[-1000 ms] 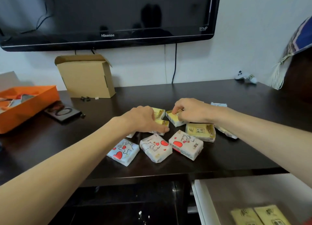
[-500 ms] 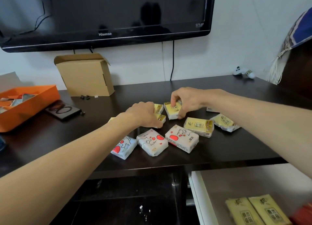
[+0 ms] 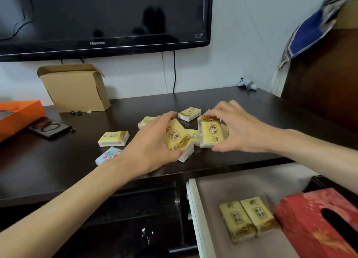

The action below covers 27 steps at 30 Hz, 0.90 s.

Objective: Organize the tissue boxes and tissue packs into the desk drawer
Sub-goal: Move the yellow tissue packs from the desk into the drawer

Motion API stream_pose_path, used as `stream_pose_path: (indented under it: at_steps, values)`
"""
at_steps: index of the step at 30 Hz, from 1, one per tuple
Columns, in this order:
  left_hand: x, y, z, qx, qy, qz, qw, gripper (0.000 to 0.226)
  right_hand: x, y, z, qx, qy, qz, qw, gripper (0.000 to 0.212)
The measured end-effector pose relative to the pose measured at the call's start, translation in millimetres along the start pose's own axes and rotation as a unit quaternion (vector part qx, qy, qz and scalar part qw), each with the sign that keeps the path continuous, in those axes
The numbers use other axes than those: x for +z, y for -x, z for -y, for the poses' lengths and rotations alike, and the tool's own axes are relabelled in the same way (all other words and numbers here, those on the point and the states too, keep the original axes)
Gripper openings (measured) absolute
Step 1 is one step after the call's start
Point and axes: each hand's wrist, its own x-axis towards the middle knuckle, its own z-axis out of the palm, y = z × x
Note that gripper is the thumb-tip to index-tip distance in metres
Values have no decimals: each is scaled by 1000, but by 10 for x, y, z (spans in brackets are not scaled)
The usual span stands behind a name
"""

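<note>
My left hand [image 3: 149, 143] grips a yellow tissue pack [image 3: 175, 134] lifted above the dark desk [image 3: 58, 161]. Beside it, my right hand [image 3: 236, 128] holds another yellow tissue pack [image 3: 210, 132] upright. More packs lie on the desk: a yellow one [image 3: 114, 138], another yellow one [image 3: 189, 113] farther back, and a blue-and-white one with red hearts [image 3: 108, 157] partly under my left wrist. The open drawer [image 3: 242, 182] at lower right holds two yellow packs [image 3: 248, 217] and a red tissue box [image 3: 319, 224].
A cardboard box [image 3: 74, 88] stands at the back left under the wall TV [image 3: 104, 15]. An orange box [image 3: 19, 114] and a dark case [image 3: 49, 127] lie at the left. A small white game controller [image 3: 247, 83] sits at the back right beside dark furniture.
Both hands have each lifted a yellow pack off the desk and brought them toward each other. The view has tilted down, showing more of the drawer and the red box.
</note>
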Motion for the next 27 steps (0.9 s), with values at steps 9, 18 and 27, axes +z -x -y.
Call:
stream_pose_path:
  at_steps: [9,18,27]
  values:
    - [409,616,-602,102,72,139,982,100,-67,1237,9,50,30,72,996,97]
    - [540,132,-611,91,58,135,985,100,-117,802,-301,220,104,22,970,71]
    - [764,-364,-632,42,42,176,983,99,-92,500,-478,369,-16,69,927,73]
